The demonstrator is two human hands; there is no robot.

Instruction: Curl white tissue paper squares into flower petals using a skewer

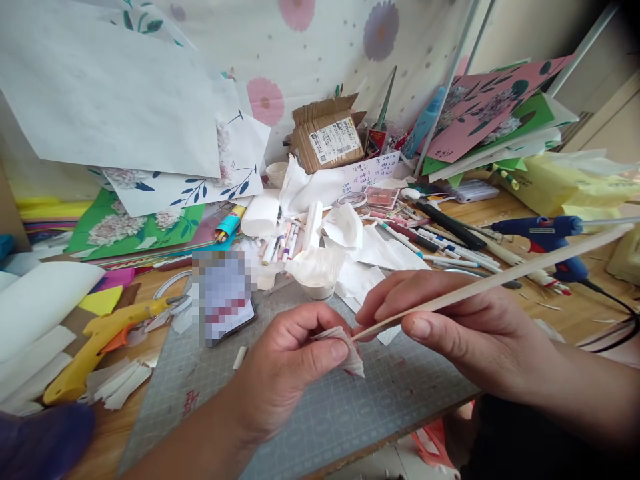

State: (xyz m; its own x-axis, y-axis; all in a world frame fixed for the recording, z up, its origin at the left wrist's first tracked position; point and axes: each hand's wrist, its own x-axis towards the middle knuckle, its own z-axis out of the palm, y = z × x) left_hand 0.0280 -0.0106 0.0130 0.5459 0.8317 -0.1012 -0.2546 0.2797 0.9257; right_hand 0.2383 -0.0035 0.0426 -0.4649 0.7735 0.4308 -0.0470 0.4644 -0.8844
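My left hand [305,353] pinches a small pleated piece of white paper [354,360] between thumb and fingers, above the grey cutting mat [395,407]. A long, thin, pale wooden stick [500,275] lies across my right hand [465,327], gripped between thumb and fingers. Its narrow tip meets the upper edge of the paper piece; whether it presses on the paper I cannot tell. Just beyond my hands is a small white cup [319,291] topped with crumpled white paper [317,263]. A phone [225,293], partly blurred, leans at the back left of the mat.
A yellow glue gun [95,347] lies at left beside cut paper strips [125,383]. A blue glue gun [545,237] with a black cable is at right. Behind are several markers [285,243], a cardboard box [325,137] and flower-decorated sheets [495,110]. The table's front edge is below my hands.
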